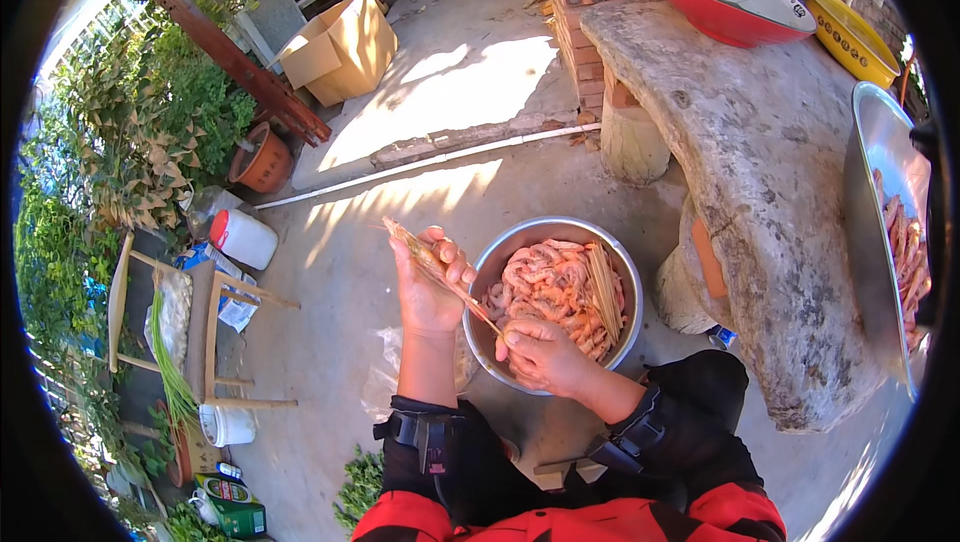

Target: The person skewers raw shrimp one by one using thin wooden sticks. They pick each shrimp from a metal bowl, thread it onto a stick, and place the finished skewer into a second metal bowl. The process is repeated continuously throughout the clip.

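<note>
A shrimp (427, 260) lies along the palm of my left hand (433, 294), its head up and its tail pointing down toward the right. My right hand (541, 356) pinches a thin wooden skewer (493, 326) at the tail end of that shrimp. How far the stick runs inside the body is hidden. Both hands are over the left and near rim of a steel bowl (634, 272). Inside it are many peeled-looking pink shrimp (551, 279), with a bundle of wooden skewers (606, 290) leaning at the right side.
On my right stands a rough stone slab table (757, 167). It carries a steel basin (862, 197) of skewered-looking shrimp (905, 257), a red basin (720, 24) and a yellow basin (847, 35). At left are a wooden chair (206, 317), a flowerpot (264, 159) and a cardboard box (345, 54).
</note>
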Motion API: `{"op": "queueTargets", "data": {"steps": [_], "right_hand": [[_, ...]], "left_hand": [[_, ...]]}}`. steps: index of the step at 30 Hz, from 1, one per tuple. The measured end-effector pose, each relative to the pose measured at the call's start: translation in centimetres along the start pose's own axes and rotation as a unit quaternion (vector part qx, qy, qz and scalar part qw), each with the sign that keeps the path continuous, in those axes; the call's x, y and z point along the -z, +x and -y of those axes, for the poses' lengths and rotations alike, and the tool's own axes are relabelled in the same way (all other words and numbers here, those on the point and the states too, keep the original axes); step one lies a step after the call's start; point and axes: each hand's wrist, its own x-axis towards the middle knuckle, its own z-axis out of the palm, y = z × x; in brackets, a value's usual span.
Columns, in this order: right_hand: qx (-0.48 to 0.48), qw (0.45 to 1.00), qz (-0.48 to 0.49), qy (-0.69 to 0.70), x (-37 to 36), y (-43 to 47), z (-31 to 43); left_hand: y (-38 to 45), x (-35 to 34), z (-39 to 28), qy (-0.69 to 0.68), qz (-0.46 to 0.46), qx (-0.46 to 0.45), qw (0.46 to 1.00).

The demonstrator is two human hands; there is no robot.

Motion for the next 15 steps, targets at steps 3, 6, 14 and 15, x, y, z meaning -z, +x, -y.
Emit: {"op": "queueTargets", "data": {"steps": [3,6,14,15], "right_hand": [[-0.047,0.994,0.036,0.095,0.1,-0.7,0.5],[-0.050,0.998,0.040,-0.026,0.3,-0.7,0.7],[0.237,0.826,-0.161,-0.486,0.5,-0.3,-1.3],[0.235,0.825,-0.166,-0.486,0.3,-0.4,-1.3]], "left_hand": [[0.9,1.5,-1.4,-0.058,0.081,0.033,0.994],[1.3,3.2,-2.7,-0.124,0.184,0.086,0.971],[1.5,3.3,-0.8,-0.047,0.006,0.040,0.998],[1.4,3.1,-0.6,-0.041,-0.011,0.022,0.999]]}}
